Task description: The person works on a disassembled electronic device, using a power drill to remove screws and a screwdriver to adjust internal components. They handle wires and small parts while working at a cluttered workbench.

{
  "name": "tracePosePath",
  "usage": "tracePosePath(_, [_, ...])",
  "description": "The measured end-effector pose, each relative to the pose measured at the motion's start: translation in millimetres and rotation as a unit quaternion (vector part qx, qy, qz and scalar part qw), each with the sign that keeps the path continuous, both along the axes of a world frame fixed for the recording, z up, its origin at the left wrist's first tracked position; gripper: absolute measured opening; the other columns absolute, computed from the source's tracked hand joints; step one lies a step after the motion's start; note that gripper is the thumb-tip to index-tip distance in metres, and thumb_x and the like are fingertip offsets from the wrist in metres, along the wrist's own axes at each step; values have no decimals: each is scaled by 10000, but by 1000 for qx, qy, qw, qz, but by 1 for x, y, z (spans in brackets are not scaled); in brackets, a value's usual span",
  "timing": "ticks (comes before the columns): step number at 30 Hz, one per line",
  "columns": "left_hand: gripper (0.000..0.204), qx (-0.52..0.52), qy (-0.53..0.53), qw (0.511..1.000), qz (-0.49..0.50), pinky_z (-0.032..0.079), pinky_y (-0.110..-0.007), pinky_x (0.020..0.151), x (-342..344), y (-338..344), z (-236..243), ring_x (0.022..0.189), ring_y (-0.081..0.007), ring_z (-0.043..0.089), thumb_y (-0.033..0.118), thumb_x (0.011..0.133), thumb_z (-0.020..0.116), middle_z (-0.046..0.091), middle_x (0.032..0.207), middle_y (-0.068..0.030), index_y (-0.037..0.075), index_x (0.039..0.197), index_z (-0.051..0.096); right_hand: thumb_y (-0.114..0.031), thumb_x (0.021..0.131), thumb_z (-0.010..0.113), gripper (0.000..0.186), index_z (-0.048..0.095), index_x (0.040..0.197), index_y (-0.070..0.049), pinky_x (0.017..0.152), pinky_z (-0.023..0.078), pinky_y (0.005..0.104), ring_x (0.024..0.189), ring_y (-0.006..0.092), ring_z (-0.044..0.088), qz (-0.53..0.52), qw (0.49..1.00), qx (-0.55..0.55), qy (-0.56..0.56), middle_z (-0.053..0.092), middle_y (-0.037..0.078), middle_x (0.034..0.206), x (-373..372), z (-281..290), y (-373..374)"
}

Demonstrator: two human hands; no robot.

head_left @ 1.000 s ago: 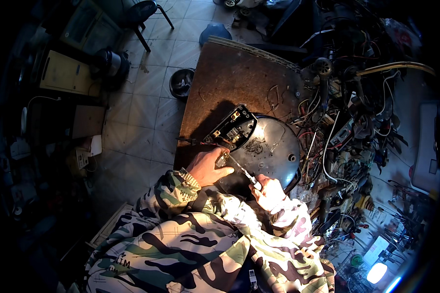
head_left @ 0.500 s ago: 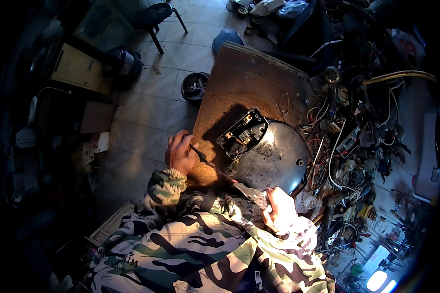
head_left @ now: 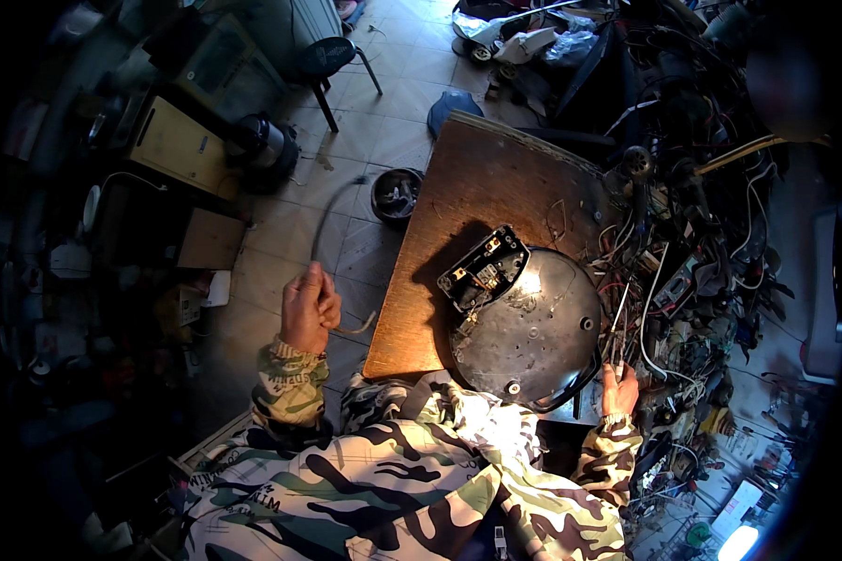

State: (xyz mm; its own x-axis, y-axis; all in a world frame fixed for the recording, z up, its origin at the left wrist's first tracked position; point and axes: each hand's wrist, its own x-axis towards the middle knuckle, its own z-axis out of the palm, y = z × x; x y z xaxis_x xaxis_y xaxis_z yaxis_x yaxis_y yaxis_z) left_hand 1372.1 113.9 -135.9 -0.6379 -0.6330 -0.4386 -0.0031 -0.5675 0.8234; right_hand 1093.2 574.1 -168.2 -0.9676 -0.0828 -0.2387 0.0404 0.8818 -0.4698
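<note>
The round appliance base (head_left: 538,341) in the centre of the frame has a dark, smooth and rather glossy surface with small scratches; whether it is metal or plastic, I cannot tell. On its upper left edge, the terminal housing (head_left: 456,282) looks like black plastic, with shiny brass-coloured metal contacts (head_left: 493,245). The tabletop (head_left: 496,173) is brown wood, worn, and its upper edge is rough. The camouflage jacket (head_left: 384,467) at the bottom is matt cloth. The floor tiles (head_left: 398,140) in the upper part look smooth and slightly glossy.
</note>
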Motion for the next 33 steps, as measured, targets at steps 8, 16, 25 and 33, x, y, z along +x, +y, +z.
tracePosePath(8, [391, 128, 271, 953, 41, 239, -244, 451, 32, 13, 104, 507, -74, 279, 416, 1097, 335, 340, 653, 24, 114, 876, 448, -317, 807, 780, 593, 607, 1242, 47, 905, 510, 459, 1043, 430, 653, 23, 987, 73, 141, 670, 272, 1134, -20, -73, 33])
tracePosePath(16, [312, 147, 505, 847, 76, 241, -239, 446, 24, 72, 201, 519, -84, 289, 320, 1099, 368, 367, 709, 5, 82, 913, 451, -304, 704, 873, 739, 577, 1297, 23, 1023, 475, 405, 1177, 332, 619, 443, 842, -301, -64, 640, 222, 1247, 75, 95, -167])
tracePosePath(25, [206, 52, 562, 808, 168, 250, -275, 500, 86, 32, 236, 532, -98, 289, 156, 1017, 472, 312, 650, 17, 98, 821, 454, -273, 998, 612, 235, 621, 946, -44, 538, 441, 419, 563, 303, 559, 590, 677, -381, -219, 583, 136, 663, 195, 46, -198])
tracePosePath(33, [280, -122, 493, 777, 372, 364, -343, 545, 454, -155, 161, 581, -166, 383, 204, 1017, 408, 377, 664, -29, 123, 751, 442, -229, 974, 637, 250, 626, 839, -19, 474, 386, 300, 489, 142, 490, 486, 743, -339, -313, 549, 55, 575, 107, -6, -111])
